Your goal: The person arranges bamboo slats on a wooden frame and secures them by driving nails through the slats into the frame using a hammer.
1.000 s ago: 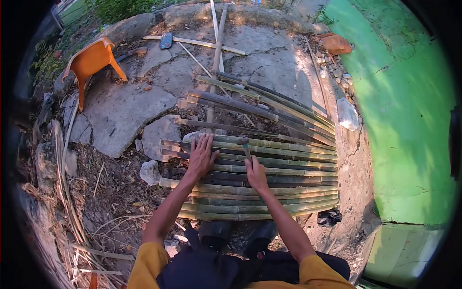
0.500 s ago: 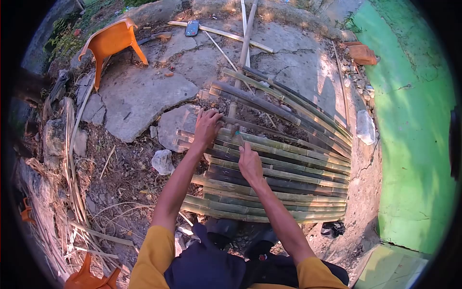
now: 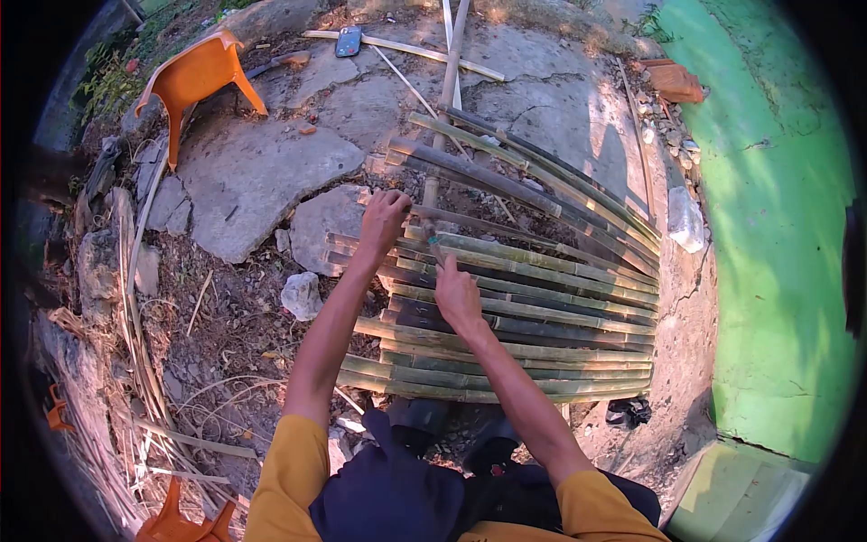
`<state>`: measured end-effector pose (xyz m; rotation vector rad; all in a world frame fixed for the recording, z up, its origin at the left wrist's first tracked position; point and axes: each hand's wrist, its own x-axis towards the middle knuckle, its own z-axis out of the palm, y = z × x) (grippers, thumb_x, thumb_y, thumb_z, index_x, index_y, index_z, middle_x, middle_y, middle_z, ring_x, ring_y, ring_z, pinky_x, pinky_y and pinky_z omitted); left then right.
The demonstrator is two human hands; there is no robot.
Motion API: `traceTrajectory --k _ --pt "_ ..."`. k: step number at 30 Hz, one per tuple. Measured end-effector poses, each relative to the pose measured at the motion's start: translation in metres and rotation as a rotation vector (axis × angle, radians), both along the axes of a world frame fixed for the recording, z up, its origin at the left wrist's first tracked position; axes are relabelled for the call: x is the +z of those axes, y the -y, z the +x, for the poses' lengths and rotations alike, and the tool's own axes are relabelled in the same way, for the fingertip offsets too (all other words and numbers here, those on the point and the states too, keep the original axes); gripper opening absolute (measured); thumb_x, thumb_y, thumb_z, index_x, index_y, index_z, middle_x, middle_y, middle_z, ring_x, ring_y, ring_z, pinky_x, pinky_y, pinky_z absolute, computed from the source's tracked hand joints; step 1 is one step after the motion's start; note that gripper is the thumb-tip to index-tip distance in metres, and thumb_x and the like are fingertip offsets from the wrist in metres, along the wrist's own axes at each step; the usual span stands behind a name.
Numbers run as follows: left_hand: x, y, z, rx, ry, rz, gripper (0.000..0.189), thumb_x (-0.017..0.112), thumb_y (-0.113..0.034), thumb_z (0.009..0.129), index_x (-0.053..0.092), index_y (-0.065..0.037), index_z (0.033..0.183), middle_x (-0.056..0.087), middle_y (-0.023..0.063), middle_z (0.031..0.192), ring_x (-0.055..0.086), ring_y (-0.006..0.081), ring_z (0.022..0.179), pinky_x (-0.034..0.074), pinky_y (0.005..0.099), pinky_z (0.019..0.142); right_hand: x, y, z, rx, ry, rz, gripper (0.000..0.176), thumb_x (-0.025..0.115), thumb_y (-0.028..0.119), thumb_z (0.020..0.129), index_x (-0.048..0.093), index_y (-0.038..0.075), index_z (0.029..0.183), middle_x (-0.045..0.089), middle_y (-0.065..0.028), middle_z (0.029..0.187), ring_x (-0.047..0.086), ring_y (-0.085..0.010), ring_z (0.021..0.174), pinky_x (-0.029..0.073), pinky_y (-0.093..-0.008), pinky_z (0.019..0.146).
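Just ahead and left of the right hand (image 3: 456, 296), the left hand (image 3: 384, 219) curls shut over the end of a slat (image 3: 492, 227). The slat's long axis runs away to the right of both hands. The right hand is clenched on a short tool (image 3: 434, 246) whose tip points up between the two hands. The slat is thin, dark, split bamboo and lies at the far edge of the mat (image 3: 560, 316).

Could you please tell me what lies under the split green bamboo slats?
A thin bamboo pole passes beneath the green bamboo slats, with dirt showing in gaps; the rest is covered.
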<state>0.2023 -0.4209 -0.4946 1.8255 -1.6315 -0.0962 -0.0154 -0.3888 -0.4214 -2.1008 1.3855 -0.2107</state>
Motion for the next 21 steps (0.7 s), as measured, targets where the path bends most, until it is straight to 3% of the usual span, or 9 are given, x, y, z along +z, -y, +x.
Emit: traceTrajectory --k 1,5,6,10,14,16,21 --pt "-0.002 -0.002 -0.001 -0.02 0.003 0.026 0.02 0.074 -0.01 0.081 0.068 -0.009 0.101 0.067 0.008 0.105 0.061 0.0321 0.104 0.05 0.0435 0.091 -0.006 0.0 -0.003 0.018 -0.064 0.017 0.025 0.049 0.026 0.108 0.048 0.002 0.111 0.068 -0.0326 0.075 0.068 -0.0548 0.078 0.052 -0.0671 0.067" --pt "0.007 -0.002 0.001 -0.033 0.027 0.015 0.018 0.072 -0.008 0.082 0.066 -0.009 0.099 0.065 0.0081 0.104 0.062 0.0315 0.104 0.05 0.0437 0.09 -0.013 0.005 -0.014 -0.077 0.145 -0.019 0.032 0.047 0.03 0.109 0.05 -0.001 0.103 0.064 -0.0334 0.073 0.065 -0.0557 0.075 0.046 -0.0673 0.064" --pt "0.013 -0.004 -0.001 -0.033 0.025 0.016 0.018 0.072 -0.008 0.082 0.066 -0.009 0.099 0.065 0.0081 0.104 0.062 0.0315 0.104 0.05 0.0437 0.09 -0.012 0.004 -0.021 -0.109 0.19 -0.033 0.034 0.048 0.031 0.11 0.051 -0.001 0.101 0.062 -0.0318 0.07 0.063 -0.055 0.072 0.042 -0.0637 0.06" --pt "0.014 -0.021 0.0 -0.044 -0.013 -0.013 0.018 0.074 -0.009 0.082 0.068 -0.01 0.099 0.066 0.0077 0.101 0.064 0.0303 0.101 0.051 0.0432 0.089 -0.002 -0.001 -0.046 -0.226 0.302 0.031 0.033 0.049 0.032 0.11 0.051 0.001 0.102 0.06 -0.0264 0.066 0.062 -0.052 0.068 0.039 -0.0571 0.056" --pt "0.016 -0.027 -0.005 -0.011 -0.1 -0.033 0.018 0.076 -0.009 0.08 0.072 -0.01 0.098 0.07 0.0078 0.098 0.065 0.0303 0.102 0.053 0.0429 0.088 -0.004 -0.004 -0.049 -0.198 0.3 0.005 0.035 0.047 0.034 0.111 0.056 0.0 0.108 0.059 -0.0221 0.064 0.063 -0.046 0.063 0.041 -0.0551 0.056" --pt "0.017 -0.027 -0.004 -0.011 -0.108 -0.022 0.02 0.077 -0.008 0.08 0.075 -0.01 0.1 0.071 0.0075 0.099 0.066 0.0301 0.101 0.053 0.0423 0.089 -0.004 -0.005 -0.046 -0.159 0.28 0.046 0.03 0.049 0.031 0.109 0.054 0.002 0.107 0.063 -0.028 0.071 0.063 -0.0532 0.073 0.041 -0.0594 0.061" --pt "0.006 -0.028 -0.001 -0.024 -0.187 -0.041 0.019 0.078 -0.008 0.082 0.079 -0.01 0.1 0.074 0.0075 0.098 0.067 0.03 0.099 0.054 0.0416 0.089 -0.008 -0.004 -0.033 -0.125 0.309 0.031 0.028 0.05 0.029 0.108 0.055 0.002 0.112 0.065 -0.0305 0.076 0.064 -0.0545 0.078 0.042 -0.0614 0.064"
